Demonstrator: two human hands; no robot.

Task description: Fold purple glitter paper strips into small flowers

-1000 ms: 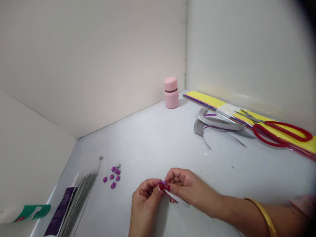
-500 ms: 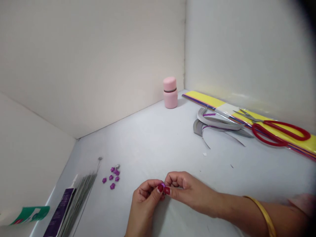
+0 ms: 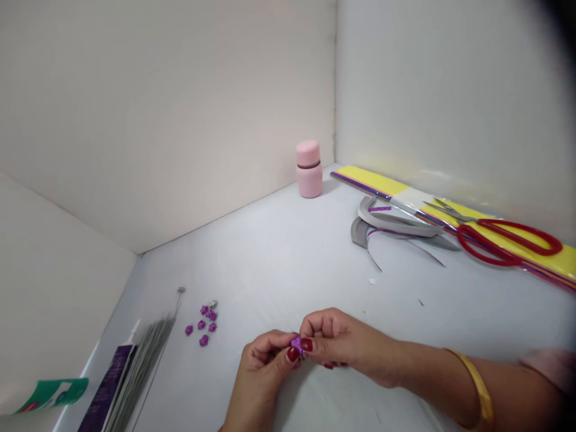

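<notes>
Our left hand (image 3: 261, 367) and right hand (image 3: 346, 343) are together, their fingertips clamped on a small purple flower (image 3: 296, 344) between them. The step in hand looks like fine fingerwork on this piece, and any next move calls for a steady pinch. From our hands, more purple flowers (image 3: 201, 324) lie at ten o'clock and grey wire stems (image 3: 146, 357) at nine. Curled grey paper strips (image 3: 396, 223) lie at one, red-handled scissors (image 3: 488, 243) at two, and a pink jar (image 3: 309, 171) at twelve.

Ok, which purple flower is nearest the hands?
The purple flower pinched between left hand and right hand; the others lie loose on the table to the left.
</notes>
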